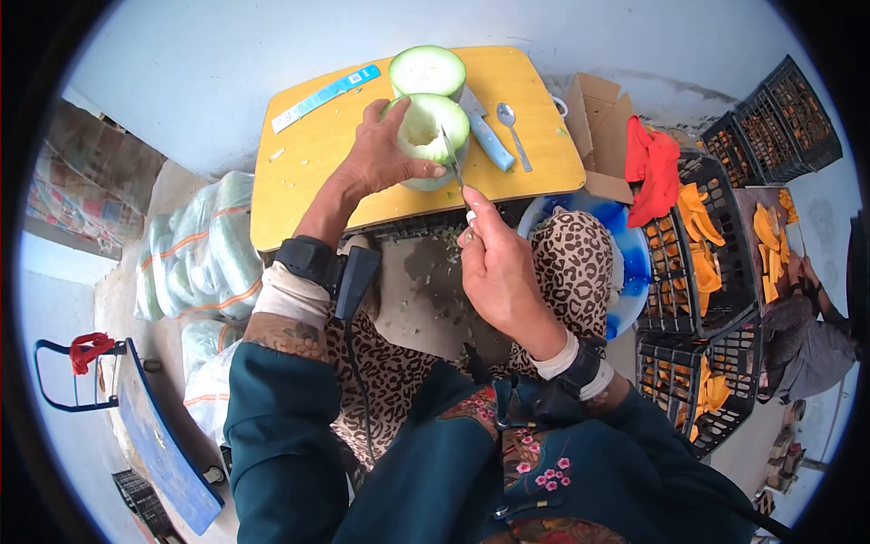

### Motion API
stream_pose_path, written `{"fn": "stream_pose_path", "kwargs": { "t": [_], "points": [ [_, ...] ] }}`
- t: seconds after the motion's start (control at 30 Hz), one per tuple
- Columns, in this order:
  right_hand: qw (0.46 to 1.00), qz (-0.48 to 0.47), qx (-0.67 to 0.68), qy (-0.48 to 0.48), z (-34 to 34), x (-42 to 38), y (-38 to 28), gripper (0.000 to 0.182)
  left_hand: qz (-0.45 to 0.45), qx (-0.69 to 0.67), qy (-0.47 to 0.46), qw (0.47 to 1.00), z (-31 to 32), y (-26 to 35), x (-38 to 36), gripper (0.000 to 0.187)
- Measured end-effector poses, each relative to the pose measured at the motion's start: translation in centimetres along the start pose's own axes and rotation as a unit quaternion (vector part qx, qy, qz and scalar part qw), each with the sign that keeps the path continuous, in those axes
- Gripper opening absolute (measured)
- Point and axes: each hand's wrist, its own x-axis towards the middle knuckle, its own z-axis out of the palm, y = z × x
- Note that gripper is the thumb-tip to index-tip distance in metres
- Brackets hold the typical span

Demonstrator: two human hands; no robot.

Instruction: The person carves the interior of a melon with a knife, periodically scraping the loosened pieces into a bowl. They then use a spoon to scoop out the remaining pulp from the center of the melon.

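A hollowed half of a pale green winter melon (449,113) sits near the front edge of the yellow table. My left hand (376,145) grips its left side, thumb across the front and fingers over the rim. In my right hand (497,263) is a thin knife (456,163), its blade angled up against the hollow's inner right wall. Behind stands another winter melon piece (428,71) with its pale cut face up. A blue-handled knife (491,142) lies to the right, its blade partly hidden by the melon, beside a metal spoon (515,136).
A blue and white label strip (326,98) lies on the yellow table (308,186). Right are a blue basin (634,272), a cardboard box (598,127) and black crates (671,313) of orange slices. Wrapped bundles (195,245) and a blue trolley (163,435) stand left. Another person (811,340) sits far right.
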Motion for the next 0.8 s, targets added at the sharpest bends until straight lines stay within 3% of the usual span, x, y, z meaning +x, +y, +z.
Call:
{"fn": "stream_pose_path", "kwargs": {
  "t": [0.3,0.8],
  "points": [
    [0.996,-0.051,-0.061,0.033,2.1,1.9,0.7,0.057,-0.021,-0.014,-0.004,1.0,0.0,0.4,0.1,0.125],
    [0.99,0.007,-0.131,-0.044,1.1,1.1,0.3,0.064,0.028,-0.004,-0.004,1.0,0.0,1.1,0.3,0.128]
  ]
}}
